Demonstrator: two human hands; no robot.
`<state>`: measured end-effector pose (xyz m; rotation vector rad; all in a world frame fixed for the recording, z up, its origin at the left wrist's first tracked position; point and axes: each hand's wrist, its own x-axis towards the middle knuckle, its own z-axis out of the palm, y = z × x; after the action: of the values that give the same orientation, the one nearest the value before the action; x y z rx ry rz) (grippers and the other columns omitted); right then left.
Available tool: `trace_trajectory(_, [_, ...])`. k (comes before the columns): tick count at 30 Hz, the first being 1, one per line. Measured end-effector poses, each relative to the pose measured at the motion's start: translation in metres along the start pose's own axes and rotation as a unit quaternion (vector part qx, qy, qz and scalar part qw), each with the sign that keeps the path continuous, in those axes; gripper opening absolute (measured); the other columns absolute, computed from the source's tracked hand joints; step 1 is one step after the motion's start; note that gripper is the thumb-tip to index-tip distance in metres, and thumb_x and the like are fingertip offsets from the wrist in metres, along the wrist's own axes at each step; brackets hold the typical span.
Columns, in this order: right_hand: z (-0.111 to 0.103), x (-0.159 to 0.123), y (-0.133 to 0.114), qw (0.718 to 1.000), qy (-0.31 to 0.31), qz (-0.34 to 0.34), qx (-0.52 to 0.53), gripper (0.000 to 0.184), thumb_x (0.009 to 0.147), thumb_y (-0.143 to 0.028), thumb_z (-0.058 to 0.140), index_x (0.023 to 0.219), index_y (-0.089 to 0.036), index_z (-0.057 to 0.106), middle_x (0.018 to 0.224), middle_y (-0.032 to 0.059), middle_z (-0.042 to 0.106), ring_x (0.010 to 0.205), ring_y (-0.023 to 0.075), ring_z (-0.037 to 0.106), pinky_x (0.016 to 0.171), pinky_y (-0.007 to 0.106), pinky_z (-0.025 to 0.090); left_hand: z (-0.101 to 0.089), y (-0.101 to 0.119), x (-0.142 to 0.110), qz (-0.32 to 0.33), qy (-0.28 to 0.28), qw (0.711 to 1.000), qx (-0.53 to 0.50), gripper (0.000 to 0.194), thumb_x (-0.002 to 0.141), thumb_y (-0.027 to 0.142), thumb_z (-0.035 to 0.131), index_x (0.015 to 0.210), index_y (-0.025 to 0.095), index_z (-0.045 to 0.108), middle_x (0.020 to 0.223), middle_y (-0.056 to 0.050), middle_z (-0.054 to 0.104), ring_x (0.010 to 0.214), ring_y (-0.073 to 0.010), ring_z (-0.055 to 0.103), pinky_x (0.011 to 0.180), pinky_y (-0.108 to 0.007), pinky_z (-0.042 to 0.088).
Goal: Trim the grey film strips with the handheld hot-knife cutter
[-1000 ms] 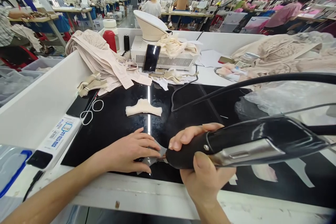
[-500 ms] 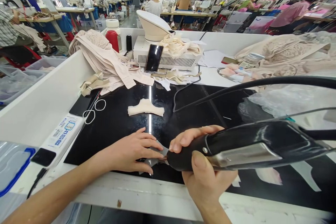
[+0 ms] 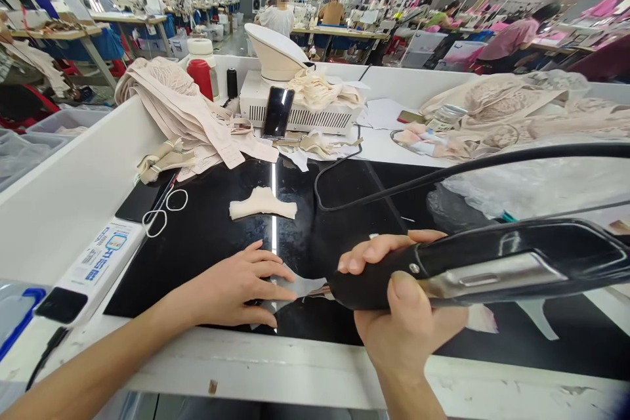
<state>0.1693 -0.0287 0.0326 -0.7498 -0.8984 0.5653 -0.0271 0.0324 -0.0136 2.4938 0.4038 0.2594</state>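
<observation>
My left hand (image 3: 239, 285) lies palm down with its fingers spread, over a small translucent grey piece (image 3: 309, 283) on the glossy black work surface (image 3: 197, 249). Part of that piece is covered by the fingers. My right hand (image 3: 408, 308) is wrapped round a black corded hand tool (image 3: 492, 269) with a silver metal lever along its side. The tool's thin metal tip points left onto the translucent piece, close to my left fingertips. Beyond my left hand lies a cream fabric piece (image 3: 263, 205), apart from both hands.
A thick black cable (image 3: 472, 167) arcs over the right side. Beige fabric strips (image 3: 182, 111) are heaped at the back left. A phone (image 3: 278, 111) leans against a white vented box (image 3: 310, 119). A white and blue carton (image 3: 101, 262) lies on the left, beside white loops (image 3: 155, 223).
My right hand and the tool have moved to the right, away from my left hand, and more of the translucent piece shows. My left hand stays in place as the view shifts slightly.
</observation>
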Motion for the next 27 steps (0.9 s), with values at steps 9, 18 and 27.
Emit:
trace_trajectory(9, [-0.003,-0.007,0.006,0.999,-0.034,0.005,-0.014,0.03,0.086,-0.025,0.073,0.112,-0.027,0.059,0.082,-0.0044,0.065,0.064,0.0147,0.063,0.059,0.033,0.055,-0.002,0.002,0.0,-0.005,-0.009,1.0,0.011,0.038,0.09,0.037,0.074,0.127,0.03,0.067,0.138,-0.005,0.062,0.131,-0.027,0.053,0.121,-0.056,0.02])
trace_trajectory(18, [-0.006,0.001,0.0,0.999,0.013,-0.009,-0.035,0.031,0.082,-0.027,0.077,0.107,-0.026,0.059,0.077,-0.0053,0.065,0.059,0.0141,0.061,0.055,0.032,0.054,0.0,0.001,-0.001,-0.011,-0.011,1.0,0.015,0.039,0.09,0.037,0.073,0.128,0.032,0.066,0.138,-0.004,0.062,0.132,-0.0271,0.051,0.121,-0.057,0.02])
trace_trajectory(27, [-0.011,0.002,0.003,0.998,0.01,-0.002,-0.059,0.03,0.083,-0.024,0.074,0.109,-0.026,0.058,0.078,-0.0049,0.065,0.06,0.0147,0.063,0.057,0.034,0.055,-0.001,0.002,-0.001,-0.015,-0.02,0.999,0.023,0.038,0.09,0.034,0.073,0.128,0.033,0.066,0.139,-0.003,0.061,0.132,-0.027,0.051,0.121,-0.058,0.02])
